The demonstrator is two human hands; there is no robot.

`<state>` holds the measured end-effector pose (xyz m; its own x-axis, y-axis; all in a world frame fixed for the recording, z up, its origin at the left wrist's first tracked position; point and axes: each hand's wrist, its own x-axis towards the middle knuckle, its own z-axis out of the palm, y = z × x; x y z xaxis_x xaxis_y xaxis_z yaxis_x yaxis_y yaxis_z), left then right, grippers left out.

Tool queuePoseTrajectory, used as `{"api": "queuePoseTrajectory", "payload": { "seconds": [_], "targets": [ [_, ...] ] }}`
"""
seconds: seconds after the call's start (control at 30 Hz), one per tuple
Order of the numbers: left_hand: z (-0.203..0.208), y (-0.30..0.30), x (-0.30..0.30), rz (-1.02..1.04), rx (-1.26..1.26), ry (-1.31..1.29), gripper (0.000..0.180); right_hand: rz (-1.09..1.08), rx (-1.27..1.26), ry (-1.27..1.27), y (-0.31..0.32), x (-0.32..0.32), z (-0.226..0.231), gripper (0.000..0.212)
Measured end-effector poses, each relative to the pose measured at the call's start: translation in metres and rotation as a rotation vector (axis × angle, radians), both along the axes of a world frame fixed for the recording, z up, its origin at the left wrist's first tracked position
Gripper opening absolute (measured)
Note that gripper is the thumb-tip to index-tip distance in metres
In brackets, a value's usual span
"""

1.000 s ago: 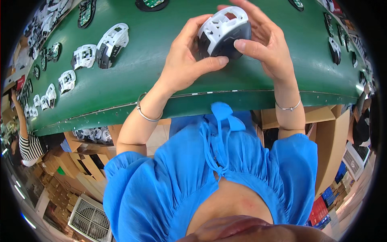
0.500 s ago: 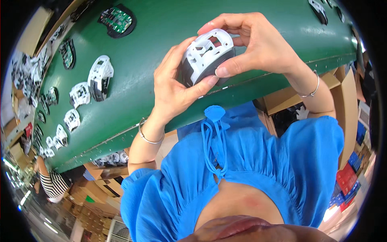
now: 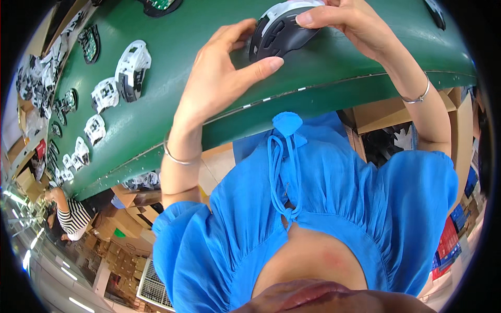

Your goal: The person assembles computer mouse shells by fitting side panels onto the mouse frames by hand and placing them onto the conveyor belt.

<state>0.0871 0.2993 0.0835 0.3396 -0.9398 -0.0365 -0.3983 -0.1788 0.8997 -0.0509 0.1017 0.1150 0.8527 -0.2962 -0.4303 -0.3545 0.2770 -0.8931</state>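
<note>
A half-built computer mouse, with a white frame over a black base, is tilted at the top of the view above the green work surface. My right hand grips its right end, thumb on the black side and the other fingers mostly hidden behind. Just left of it is my left hand, thumb and fingers spread apart. Its fingertips come close to the mouse's left end; whether they touch cannot be made out. Another mouse body, white over black, stands to the left, beside a smaller white frame.
Down the left run more white frames and bases with green circuit boards. Another base is cut off at the top. Cardboard boxes stand below the bench edge at right. A person in a striped top is at lower left.
Both hands and the mouse have shifted up in the view. The mouse has turned, showing more of its black side. My left hand has loosened, its thumb coming away from the mouse.
</note>
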Motion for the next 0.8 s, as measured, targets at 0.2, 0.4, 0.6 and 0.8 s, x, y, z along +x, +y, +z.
{"api": "queuePoseTrajectory", "payload": {
  "seconds": [0.2,0.4,0.6,0.8],
  "targets": [
    [0.006,-0.011,0.015,-0.131,0.241,0.27,0.063,0.292,-0.405,0.0,-0.005,0.003,0.017,0.052],
    [0.032,-0.029,0.021,-0.232,0.431,0.492,0.056,0.665,-0.523,0.155,-0.002,0.016,0.019,0.045],
    [0.037,-0.05,0.017,-0.273,0.494,0.25,0.052,0.608,-0.482,0.115,-0.009,0.012,0.026,0.038],
    [0.032,-0.044,0.023,-0.387,0.385,0.003,0.064,0.568,-0.48,0.124,-0.004,-0.003,-0.003,0.056]
  ]
}}
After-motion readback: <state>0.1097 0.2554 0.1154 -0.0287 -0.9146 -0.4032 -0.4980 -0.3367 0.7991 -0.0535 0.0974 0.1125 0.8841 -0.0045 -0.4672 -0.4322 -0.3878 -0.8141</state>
